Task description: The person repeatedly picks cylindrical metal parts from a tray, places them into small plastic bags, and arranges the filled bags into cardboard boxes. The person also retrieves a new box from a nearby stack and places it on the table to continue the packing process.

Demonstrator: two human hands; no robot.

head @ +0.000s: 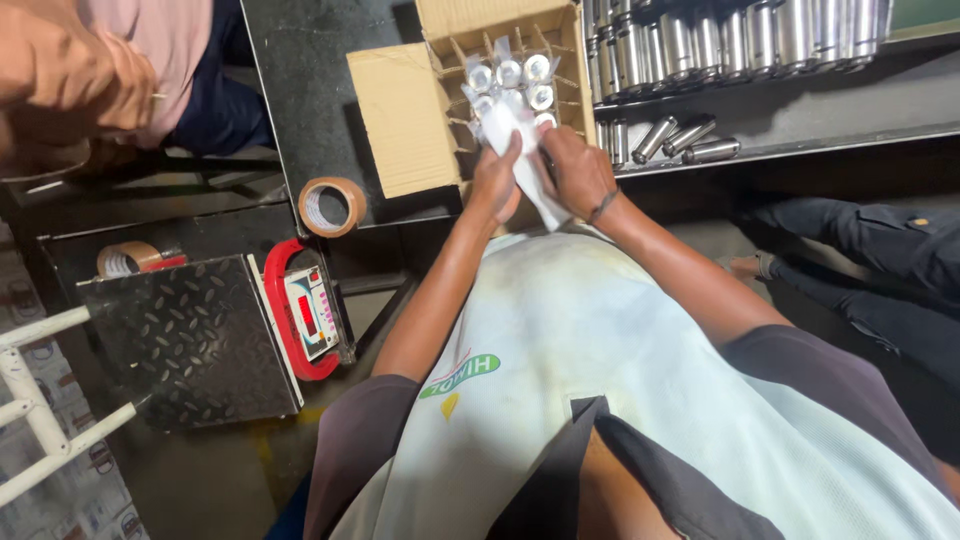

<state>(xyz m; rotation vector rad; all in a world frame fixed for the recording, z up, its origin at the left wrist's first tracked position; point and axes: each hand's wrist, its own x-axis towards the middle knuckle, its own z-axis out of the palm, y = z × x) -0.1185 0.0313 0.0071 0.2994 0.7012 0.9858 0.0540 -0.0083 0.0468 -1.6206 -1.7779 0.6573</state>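
Head view: both hands, left hand and right hand, grip white plastic-wrapped part just below divided carton.

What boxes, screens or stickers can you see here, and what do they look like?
Cardboard box: top middle, brown, open, split into cells holding shiny metal cylinders.
Scale screen: lower left beside the dark metal platform, small pale panel in a red frame.
Shirt logo: green oval patch on the pale shirt, bottom middle.
Plastic sleeve: white, held by left hand and right hand.
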